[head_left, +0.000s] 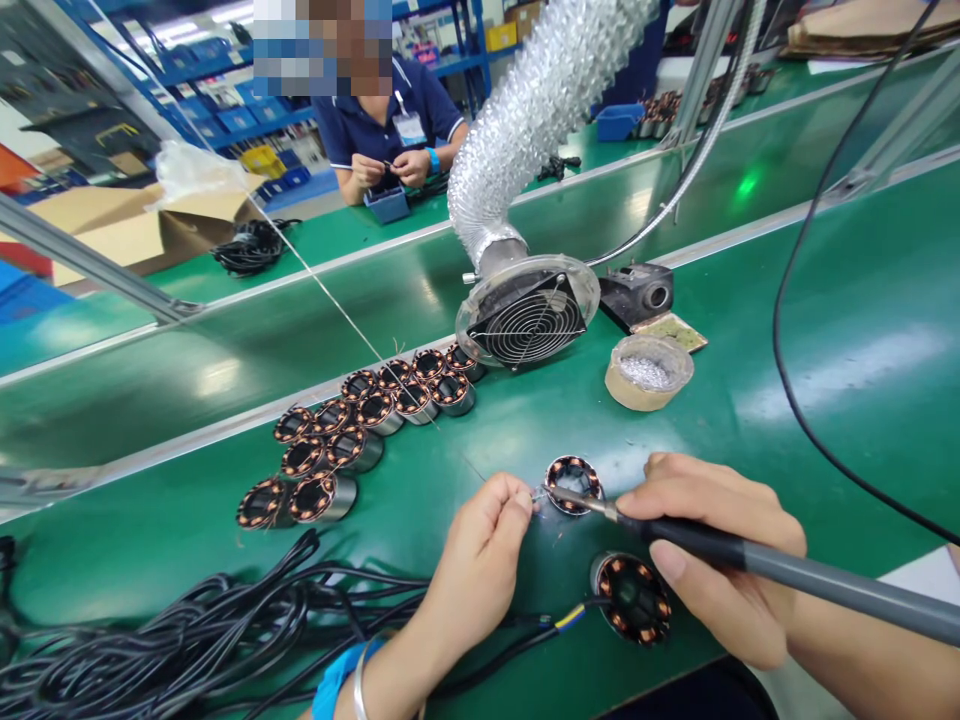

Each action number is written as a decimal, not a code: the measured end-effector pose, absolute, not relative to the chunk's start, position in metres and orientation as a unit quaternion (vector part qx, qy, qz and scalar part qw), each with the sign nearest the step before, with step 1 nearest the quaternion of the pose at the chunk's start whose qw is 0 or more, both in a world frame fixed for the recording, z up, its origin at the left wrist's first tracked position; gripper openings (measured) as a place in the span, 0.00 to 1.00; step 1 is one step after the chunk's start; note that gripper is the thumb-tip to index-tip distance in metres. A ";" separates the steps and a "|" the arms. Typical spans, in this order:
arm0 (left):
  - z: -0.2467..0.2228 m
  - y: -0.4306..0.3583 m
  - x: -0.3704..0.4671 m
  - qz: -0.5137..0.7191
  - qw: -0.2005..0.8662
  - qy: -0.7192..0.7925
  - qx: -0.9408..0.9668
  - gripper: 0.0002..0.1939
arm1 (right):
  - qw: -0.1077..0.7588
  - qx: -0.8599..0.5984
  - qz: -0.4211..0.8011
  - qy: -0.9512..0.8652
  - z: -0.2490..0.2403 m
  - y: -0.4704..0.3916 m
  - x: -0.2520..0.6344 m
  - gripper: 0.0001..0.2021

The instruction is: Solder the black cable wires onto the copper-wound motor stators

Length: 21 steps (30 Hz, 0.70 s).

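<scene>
My right hand (720, 550) is closed around the handle of a soldering iron (817, 578). Its tip reaches the left rim of a motor stator (571, 468) with copper windings, lying on the green bench. Thumb and forefinger of my left hand (480, 550) pinch a thin solder wire (471, 467) beside that rim, close to the iron's tip; the exact contact is hard to make out. Nearer to me, below my right hand, lies a second stator (634, 598), joined to a black cable (525, 640) with a yellow-marked end.
Several stators (375, 408) stand grouped at left. A fume fan (532, 315) on a silver duct (525, 130) hangs over the bench, near a tub of solder scraps (649, 372) and an iron stand (641, 290). Black cables (187, 640) cover the front left. A co-worker (394, 120) sits opposite.
</scene>
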<state>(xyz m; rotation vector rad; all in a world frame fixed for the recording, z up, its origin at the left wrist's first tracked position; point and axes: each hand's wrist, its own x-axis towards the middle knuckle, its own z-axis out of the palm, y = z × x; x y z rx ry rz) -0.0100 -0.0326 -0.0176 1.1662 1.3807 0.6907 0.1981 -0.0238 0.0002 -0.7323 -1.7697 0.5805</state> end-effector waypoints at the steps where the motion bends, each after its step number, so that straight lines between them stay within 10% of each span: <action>1: -0.018 -0.033 -0.010 0.295 0.569 0.587 0.494 0.15 | 0.541 -0.309 0.244 -0.743 0.001 -0.024 0.198 0.15; 21: -0.015 -0.033 -0.012 0.306 0.585 0.585 0.471 0.15 | 0.564 -0.309 0.215 -0.735 -0.014 -0.018 0.192 0.23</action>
